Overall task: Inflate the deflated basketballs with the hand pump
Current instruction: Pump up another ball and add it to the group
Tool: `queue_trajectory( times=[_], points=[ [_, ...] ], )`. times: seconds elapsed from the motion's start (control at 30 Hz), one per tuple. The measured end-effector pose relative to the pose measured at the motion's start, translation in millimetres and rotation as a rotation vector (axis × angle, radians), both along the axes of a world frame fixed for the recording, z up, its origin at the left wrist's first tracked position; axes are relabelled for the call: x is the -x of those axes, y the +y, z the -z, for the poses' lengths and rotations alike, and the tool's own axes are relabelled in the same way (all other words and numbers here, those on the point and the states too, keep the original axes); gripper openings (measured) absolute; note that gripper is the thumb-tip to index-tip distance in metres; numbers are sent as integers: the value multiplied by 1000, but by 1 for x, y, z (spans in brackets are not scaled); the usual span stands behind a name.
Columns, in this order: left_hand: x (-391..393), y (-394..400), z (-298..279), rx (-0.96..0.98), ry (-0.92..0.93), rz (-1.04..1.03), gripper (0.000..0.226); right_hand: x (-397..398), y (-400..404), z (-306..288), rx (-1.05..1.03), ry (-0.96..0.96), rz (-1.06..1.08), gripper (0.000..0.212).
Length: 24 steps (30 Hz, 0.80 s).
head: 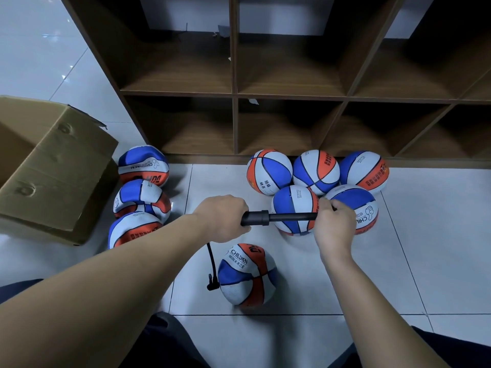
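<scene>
A black hand pump [268, 218] lies level above the floor between my hands. My left hand [224, 217] grips its thick barrel. My right hand [333, 220] grips the handle end, with the thin rod drawn out between them. A black hose [211, 264] hangs from the barrel down to a dented blue, white and orange basketball [245, 274] on the tiles below, and its nozzle meets the ball's left side. Three caved-in balls [142, 199] lie at the left. Several round, full balls [316, 171] sit grouped at the right.
An open cardboard box [53, 168] stands at the far left. A brown wooden cubby shelf [289, 96] with bare compartments runs across the back, just behind the full balls. My dark-clad knees show at the bottom edge, over pale floor tiles [425, 261].
</scene>
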<state>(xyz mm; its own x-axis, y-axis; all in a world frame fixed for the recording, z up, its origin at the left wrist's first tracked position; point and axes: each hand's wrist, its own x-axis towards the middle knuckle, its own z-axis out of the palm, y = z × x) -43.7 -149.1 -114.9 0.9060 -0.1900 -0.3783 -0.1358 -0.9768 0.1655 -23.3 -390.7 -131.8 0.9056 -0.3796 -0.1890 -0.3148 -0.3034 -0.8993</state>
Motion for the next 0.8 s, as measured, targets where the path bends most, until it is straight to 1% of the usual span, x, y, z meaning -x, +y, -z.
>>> queue_trajectory(
  times=[0.1,0.27,0.43,0.6,0.8],
  points=[
    [-1,-1,-2,7,-15,6,21,3,9,0,17,-30,-19,35],
    [0,-6,-5,-1,-36,20,22,8,19,2,50,-29,-70,37],
    [1,-10,-4,5,-34,34,22,17,30,5,46,23,-135,39],
    [3,-13,-3,12,-30,47,22,24,41,4,51,22,-211,41],
    [4,-20,-3,15,-15,64,22,33,52,2,10,33,-277,42]
  ],
)
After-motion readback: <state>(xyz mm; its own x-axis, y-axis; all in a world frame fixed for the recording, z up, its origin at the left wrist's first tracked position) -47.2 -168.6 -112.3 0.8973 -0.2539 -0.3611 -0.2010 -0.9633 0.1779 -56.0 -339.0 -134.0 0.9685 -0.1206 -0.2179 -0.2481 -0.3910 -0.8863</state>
